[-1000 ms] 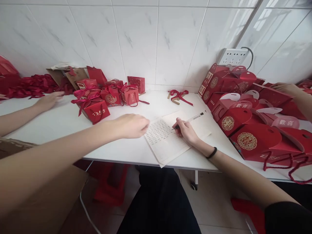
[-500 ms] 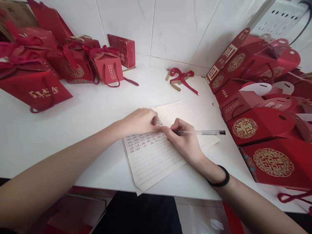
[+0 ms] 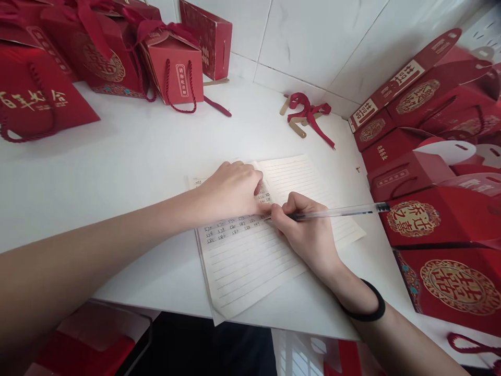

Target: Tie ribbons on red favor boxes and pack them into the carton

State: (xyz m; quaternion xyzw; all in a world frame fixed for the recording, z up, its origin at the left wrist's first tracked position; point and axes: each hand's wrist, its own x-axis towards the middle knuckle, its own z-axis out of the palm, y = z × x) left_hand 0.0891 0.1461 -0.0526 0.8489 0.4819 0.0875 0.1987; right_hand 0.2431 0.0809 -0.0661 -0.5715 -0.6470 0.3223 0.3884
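Note:
An open notebook (image 3: 250, 271) with lined pages lies on the white table, rows of handwritten numbers on its left page. Resting palm down across that page is my left hand (image 3: 237, 190), its fingers curled in and its thumb pointing towards the pen tip. My right hand (image 3: 307, 227) grips a clear pen (image 3: 344, 211) with a black cap end, the tip at the last rows of numbers. The two thumbs lie close together. Part of the writing is hidden under my left hand.
Red gift boxes (image 3: 174, 70) with ribbons and cord handles stand at the back left. More red boxes (image 3: 457, 282) are stacked along the right side. A red ribbon (image 3: 309, 115) with gold-coloured strips lies near the tiled wall. The table's front edge (image 3: 242, 322) runs below the notebook.
The view has shifted and tilted, so the boxes sit differently in the picture. Both hands stay on the notebook, the pen still in my right hand, its tip near the same rows.

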